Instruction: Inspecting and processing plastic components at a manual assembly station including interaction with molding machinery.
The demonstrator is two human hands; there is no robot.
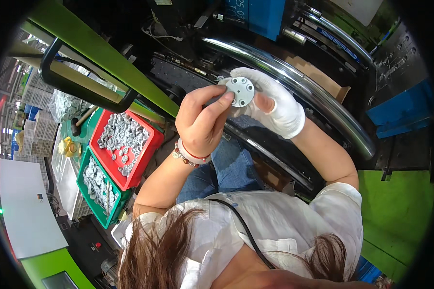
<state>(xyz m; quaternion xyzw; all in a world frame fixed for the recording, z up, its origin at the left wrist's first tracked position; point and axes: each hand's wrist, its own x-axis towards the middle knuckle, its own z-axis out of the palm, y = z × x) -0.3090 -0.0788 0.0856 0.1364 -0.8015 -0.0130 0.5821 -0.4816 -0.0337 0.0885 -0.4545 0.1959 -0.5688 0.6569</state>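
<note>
1. Grey, prob. metal: holding up a round, holed disc (241, 94) btwn both hands, in front of the chest, face twd the head cam. Prob. angled so for a good look at the holes.
2. With L hand (200, 113), bare: nearly closed, pinching the disc's left rim btwn thumb & forefinger, other fingers curled in. Prob. bare for better feel.
3. With R hand (282, 108), in a white glove w/ bare thumb: half curled, cupped behind & beside the disc, thumb just by the right rim. Prob. backing it up against the pinch; can't tell if clamped, fingers mostly hidden.
4. Set side by side beyond the L forearm: a red tray (151, 150) & a green tray (91, 202), both loaded w/ small grey parts. Prob. put there for easy L-arm reach, split to sort one lot from t'other.
5. Running past the R hand, on the far side: a polished steel bar (318, 89). Prob. raised clear of machinery, hence held mid-air, not rested.
</note>
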